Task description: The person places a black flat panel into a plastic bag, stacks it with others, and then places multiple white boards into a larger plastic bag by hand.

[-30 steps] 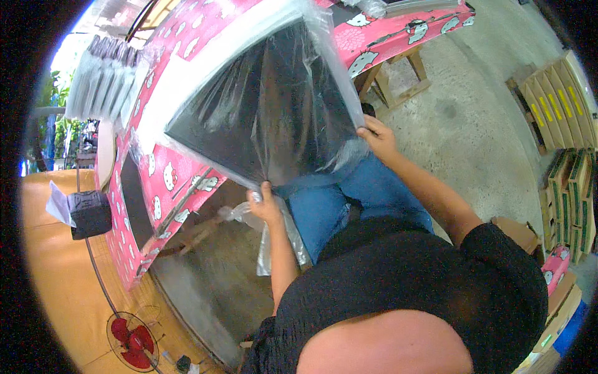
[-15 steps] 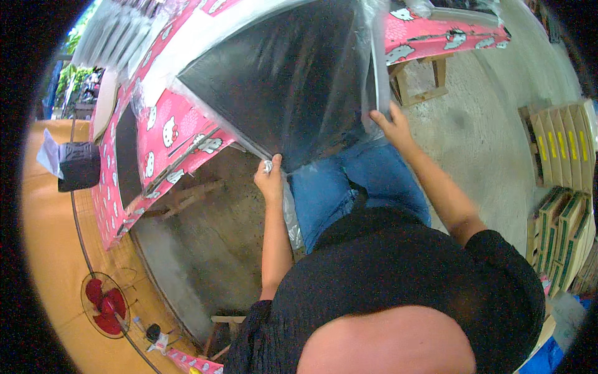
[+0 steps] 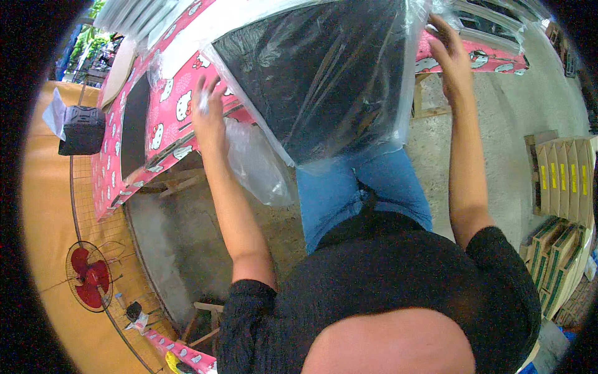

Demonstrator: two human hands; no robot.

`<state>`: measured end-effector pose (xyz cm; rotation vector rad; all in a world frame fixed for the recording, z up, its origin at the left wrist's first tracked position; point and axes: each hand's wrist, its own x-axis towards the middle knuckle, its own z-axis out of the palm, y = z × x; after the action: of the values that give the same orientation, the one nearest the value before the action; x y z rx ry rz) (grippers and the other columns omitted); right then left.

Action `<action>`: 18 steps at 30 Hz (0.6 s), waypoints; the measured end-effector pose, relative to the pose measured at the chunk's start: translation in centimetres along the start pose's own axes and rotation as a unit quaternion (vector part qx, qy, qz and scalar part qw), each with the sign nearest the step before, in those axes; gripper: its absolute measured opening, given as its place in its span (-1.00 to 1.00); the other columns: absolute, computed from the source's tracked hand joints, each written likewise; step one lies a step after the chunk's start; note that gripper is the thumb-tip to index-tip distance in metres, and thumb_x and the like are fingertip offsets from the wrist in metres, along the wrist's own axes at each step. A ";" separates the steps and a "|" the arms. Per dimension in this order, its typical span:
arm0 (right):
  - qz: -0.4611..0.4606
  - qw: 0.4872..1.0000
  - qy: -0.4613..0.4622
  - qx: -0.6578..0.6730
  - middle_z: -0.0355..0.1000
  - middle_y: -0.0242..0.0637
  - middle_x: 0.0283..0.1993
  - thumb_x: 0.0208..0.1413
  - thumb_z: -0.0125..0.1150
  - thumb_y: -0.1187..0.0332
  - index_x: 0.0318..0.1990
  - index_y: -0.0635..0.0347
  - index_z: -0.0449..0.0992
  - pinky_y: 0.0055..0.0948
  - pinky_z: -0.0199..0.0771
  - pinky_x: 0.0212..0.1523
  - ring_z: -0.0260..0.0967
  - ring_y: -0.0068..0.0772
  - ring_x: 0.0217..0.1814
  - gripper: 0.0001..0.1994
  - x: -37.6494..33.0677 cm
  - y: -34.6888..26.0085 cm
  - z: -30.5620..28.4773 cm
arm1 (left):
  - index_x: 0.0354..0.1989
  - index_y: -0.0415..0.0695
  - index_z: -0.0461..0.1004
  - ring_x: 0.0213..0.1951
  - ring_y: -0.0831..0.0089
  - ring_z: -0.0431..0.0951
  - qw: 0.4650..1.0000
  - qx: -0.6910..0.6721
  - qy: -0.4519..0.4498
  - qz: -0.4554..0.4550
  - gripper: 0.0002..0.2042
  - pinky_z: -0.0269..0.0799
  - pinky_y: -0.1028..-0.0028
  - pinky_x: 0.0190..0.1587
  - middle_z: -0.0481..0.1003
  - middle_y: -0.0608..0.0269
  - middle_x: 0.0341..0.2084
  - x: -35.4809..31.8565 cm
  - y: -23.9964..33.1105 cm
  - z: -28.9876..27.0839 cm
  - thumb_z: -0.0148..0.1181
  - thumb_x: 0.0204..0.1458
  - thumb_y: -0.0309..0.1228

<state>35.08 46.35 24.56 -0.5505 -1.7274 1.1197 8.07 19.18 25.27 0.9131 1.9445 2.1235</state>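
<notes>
Fingers of our left hand [image 3: 209, 121]: spread wide and slightly curled, upper left of centre, apart from the panel; a white wrap circles one finger, and we see nothing gripped.
Fingers of our right hand [image 3: 458, 62]: loosely parted, upper right of centre, just beside the panel's right edge; we cannot tell whether the tips touch it.
Black panel [image 3: 324, 75]: flat, broad and straight-edged, upper middle of the frame, its near end overhanging the table in front of our jeans [image 3: 327, 196].
Clear plastic wrap [image 3: 405, 87]: glossy and creased around the panel, showing pale along the edges.
Clear bag [image 3: 255, 168]: thin, crumpled film, left of centre, beside our left forearm.
Pink table cover [image 3: 171, 121]: smooth, printed with white cartoon cat heads.
Yellow labels [image 3: 564, 179]: small strips on the upright cartons [image 3: 553, 202] at the right edge; we cannot read any writing on them.
Flat boxes [image 3: 554, 265]: brown with green bands, lower right.
Black box [image 3: 84, 138]: left edge, pale print on it too small for us to make out.
Fan [image 3: 90, 277]: red blades inside a round wire cage, lower left.
Floor [image 3: 498, 143]: grey, blotchy concrete.
</notes>
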 end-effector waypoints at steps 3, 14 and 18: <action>0.271 0.958 -0.064 -0.070 0.29 -0.20 -0.07 -0.12 0.14 0.01 -0.05 0.33 0.30 -0.40 0.25 -0.08 0.24 -0.35 -0.05 -0.41 3.8 4.1 1.6 | -0.11 -0.27 0.29 -0.26 0.40 0.42 0.979 0.153 -0.048 -0.127 -0.55 0.31 0.44 -0.17 0.43 0.10 -0.29 1.9 -1.1 4.1 0.19 -0.17 -0.29; 0.017 0.994 -0.008 0.108 0.38 -0.36 -0.35 -0.20 0.27 0.08 -0.28 0.29 0.41 -0.50 0.27 -0.24 0.30 -0.48 -0.32 -0.55 3.5 -3.7 4.7 | -0.14 -0.40 0.29 -0.12 0.25 0.33 0.981 0.153 0.060 0.100 -0.30 0.18 0.41 -0.02 0.37 0.02 -0.18 1.5 5.0 5.9 0.40 -0.42 -0.16; -0.143 0.977 -0.002 0.158 0.38 -0.27 -0.28 -0.13 0.20 0.16 -0.19 0.31 0.39 -0.51 0.28 -0.23 0.31 -0.47 -0.27 -0.58 7.9 -16.6 5.0 | -0.13 -0.45 0.28 -0.13 0.27 0.34 0.940 0.291 0.176 0.036 -0.31 0.16 0.42 -0.01 0.37 -0.01 -0.17 6.0 16.4 4.7 0.38 -0.39 -0.17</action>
<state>29.30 42.31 42.27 -0.0987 -1.5325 1.1546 10.53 23.31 42.66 0.7098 2.8545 1.8623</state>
